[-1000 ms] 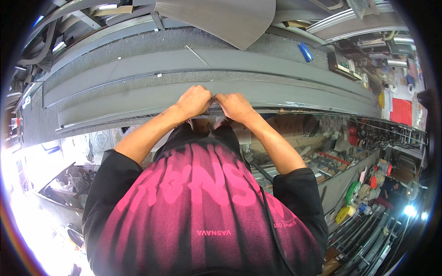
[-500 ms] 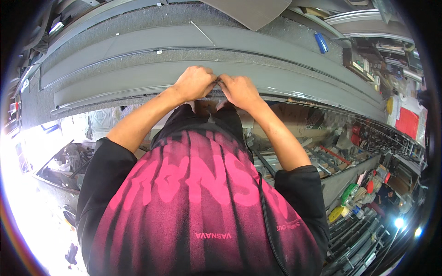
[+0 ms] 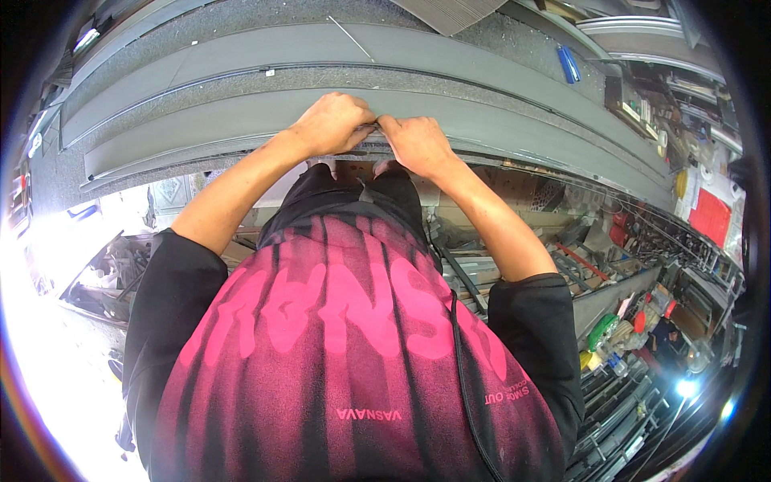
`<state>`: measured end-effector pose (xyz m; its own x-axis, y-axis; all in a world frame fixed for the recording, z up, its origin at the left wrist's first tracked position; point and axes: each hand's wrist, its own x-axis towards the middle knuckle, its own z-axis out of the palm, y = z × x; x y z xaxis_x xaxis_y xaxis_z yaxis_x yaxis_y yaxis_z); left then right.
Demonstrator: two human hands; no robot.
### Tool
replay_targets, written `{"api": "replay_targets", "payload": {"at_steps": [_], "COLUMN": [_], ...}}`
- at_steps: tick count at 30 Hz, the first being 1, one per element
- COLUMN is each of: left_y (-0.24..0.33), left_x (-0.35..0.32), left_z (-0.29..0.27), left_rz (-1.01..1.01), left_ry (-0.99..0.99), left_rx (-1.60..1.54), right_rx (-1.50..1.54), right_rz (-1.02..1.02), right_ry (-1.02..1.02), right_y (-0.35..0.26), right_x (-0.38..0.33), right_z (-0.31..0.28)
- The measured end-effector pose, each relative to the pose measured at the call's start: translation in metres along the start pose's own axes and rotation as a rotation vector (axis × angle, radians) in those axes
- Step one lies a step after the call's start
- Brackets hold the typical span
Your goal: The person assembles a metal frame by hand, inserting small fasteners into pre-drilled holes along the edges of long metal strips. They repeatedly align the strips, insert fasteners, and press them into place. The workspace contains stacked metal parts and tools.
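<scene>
My left hand (image 3: pixel 336 123) and my right hand (image 3: pixel 419 145) meet fingertip to fingertip over the near edge of a long grey panel (image 3: pixel 241 120). Both sets of fingers are curled and pinched together. Whatever lies between the fingertips is too small and covered to name. The panel stretches left and right along the near side of a grey work table (image 3: pixel 321 80), with thin dark rails along its near edge. A second long grey panel (image 3: pixel 450 60) lies parallel beyond it. On that farther panel rests a thin pale rod (image 3: pixel 351 38), set at a slant.
A blue object (image 3: pixel 569 64) lies at the table's far right. A grey-brown ribbed sheet (image 3: pixel 450 10) reaches in at the far edge. Tools and small boxes (image 3: pixel 634 104) crowd the right end. Below the table, scrap lengths and a red bar (image 3: pixel 582 261) fill a low bin.
Both hands stay pinched together at the panel's edge. They appear slightly higher in the picture, and the whole view has shifted a little. The right fingers have turned slightly.
</scene>
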<state>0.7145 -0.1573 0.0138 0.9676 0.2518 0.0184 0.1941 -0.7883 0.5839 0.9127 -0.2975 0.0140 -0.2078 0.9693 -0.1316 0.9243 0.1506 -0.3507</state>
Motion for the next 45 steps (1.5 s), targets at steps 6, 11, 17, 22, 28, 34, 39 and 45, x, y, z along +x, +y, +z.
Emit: {"api": "replay_targets", "payload": {"at_steps": [6,11,17,22,28,34,39,45], "left_y": [0.009,0.027,0.045,0.047,0.015,-0.010,-0.023,-0.036], "left_x": [-0.016,-0.033,-0.028,-0.025,0.012,0.016,0.020,0.033], "left_z": [0.009,0.028,0.035,0.023,0.010,0.010,-0.003,-0.027], "left_rz": [-0.045,-0.159,-0.256,-0.340,-0.431,-0.437,-0.427,-0.423], "left_ry": [0.063,0.179,0.233,0.282,0.461,0.205,0.174,0.073], "left_rx": [-0.061,-0.005,0.067,0.016,0.228,0.068,-0.116,-0.430], "right_rx": [0.170,0.858,1.056,0.663,0.357,0.161,0.276,0.448], "right_rz": [0.219,0.485,0.560,0.618,0.669,0.635,0.543,0.113], "right_ry": [0.105,0.024,-0.222,-0.246,0.027,-0.310,-0.419,0.200], "right_y": [-0.031,-0.053,-0.013,0.042,0.094,0.070,0.018,0.026], "right_x": [-0.028,-0.069,-0.078,-0.101,-0.114,-0.138,-0.113,0.033], "right_z": [-0.005,0.037,0.130,0.185,0.191,0.080,-0.087,-0.111]}}
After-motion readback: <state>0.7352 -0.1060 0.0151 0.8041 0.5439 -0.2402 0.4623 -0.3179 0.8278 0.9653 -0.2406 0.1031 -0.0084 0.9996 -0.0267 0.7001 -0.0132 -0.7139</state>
